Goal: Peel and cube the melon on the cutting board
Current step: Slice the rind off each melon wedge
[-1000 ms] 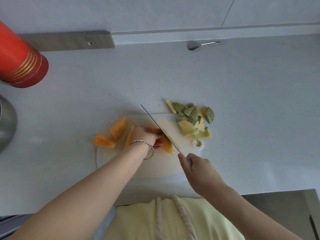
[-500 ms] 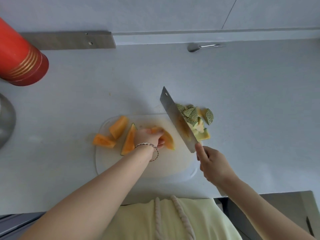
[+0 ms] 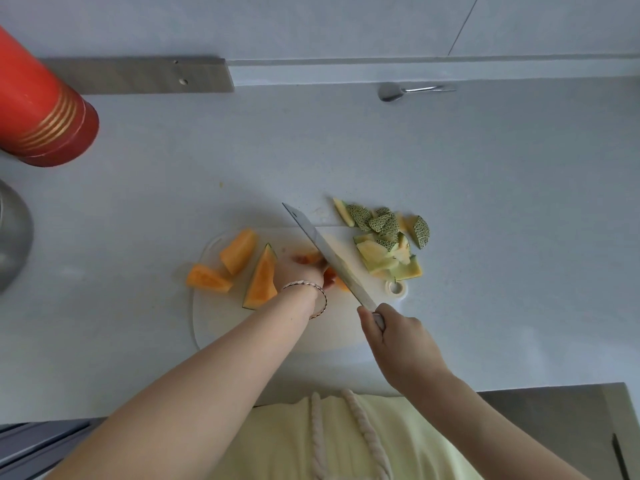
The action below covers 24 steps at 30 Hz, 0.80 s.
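Observation:
A white cutting board [image 3: 221, 327] lies on the grey counter. On its left part lie three orange melon pieces: a peeled chunk [image 3: 239, 250], a smaller chunk [image 3: 207, 278] at the board's edge, and a wedge with green rind [image 3: 261, 277]. My left hand [image 3: 303, 270] holds down an orange melon slice [image 3: 341, 284], mostly hidden beneath my fingers and the blade. My right hand [image 3: 398, 336] grips the handle of a cleaver [image 3: 329, 254], whose blade runs diagonally across the slice right beside my left fingers. Cut green rinds [image 3: 388, 237] are heaped at the board's far right corner.
A red cylinder with gold bands [image 3: 38, 109] stands at the far left, and a metal pot [image 3: 12, 237] is at the left edge. A metal spoon [image 3: 408, 91] lies by the back wall. The counter's front edge runs just under my arms.
The cleaver, lifted and tilted flat-side up half a second ago, has come back down edge-first onto the slice. My left hand has stayed on the melon.

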Motion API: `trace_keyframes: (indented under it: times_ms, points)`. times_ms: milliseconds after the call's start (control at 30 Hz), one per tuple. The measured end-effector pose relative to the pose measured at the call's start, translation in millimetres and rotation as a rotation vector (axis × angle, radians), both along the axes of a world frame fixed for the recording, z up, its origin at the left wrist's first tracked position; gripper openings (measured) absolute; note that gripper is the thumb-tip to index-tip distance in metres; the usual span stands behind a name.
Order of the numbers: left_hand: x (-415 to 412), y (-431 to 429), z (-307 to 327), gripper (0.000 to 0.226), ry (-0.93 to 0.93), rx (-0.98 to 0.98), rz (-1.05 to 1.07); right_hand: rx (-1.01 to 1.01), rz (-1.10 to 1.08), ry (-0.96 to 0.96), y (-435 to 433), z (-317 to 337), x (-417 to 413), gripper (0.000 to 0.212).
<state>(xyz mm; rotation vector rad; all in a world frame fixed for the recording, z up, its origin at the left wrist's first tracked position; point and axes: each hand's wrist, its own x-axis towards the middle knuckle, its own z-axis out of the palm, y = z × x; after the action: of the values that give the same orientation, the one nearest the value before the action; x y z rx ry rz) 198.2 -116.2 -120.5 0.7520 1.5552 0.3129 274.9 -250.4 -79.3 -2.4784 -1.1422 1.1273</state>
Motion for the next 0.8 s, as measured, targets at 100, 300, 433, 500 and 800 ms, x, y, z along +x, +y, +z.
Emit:
trace_keyframes:
  times_ms: [100,300,433,500,800]
  points:
    - [0.4,0.8,6.1,0.015,0.001,-0.053,0.021,-0.005,-0.025,0.029,13.0,-8.0,7.0,0.046]
    - [0.4,-4.8,2.3,0.013,0.028,-0.054,0.076,0.081,-0.197,0.181,24.2,-25.0,17.7,0.047]
    - [3.2,-7.6,5.2,0.007,-0.042,-0.078,0.214,0.146,-0.407,0.342,12.4,-14.3,33.3,0.044]
    - [6.2,-9.1,7.4,0.013,-0.068,-0.086,0.239,0.153,-0.379,0.314,-1.1,-8.8,37.3,0.043]
    - [11.7,-9.3,16.8,0.015,-0.13,-0.181,0.373,0.089,-0.155,0.07,-17.1,6.5,17.0,0.046]
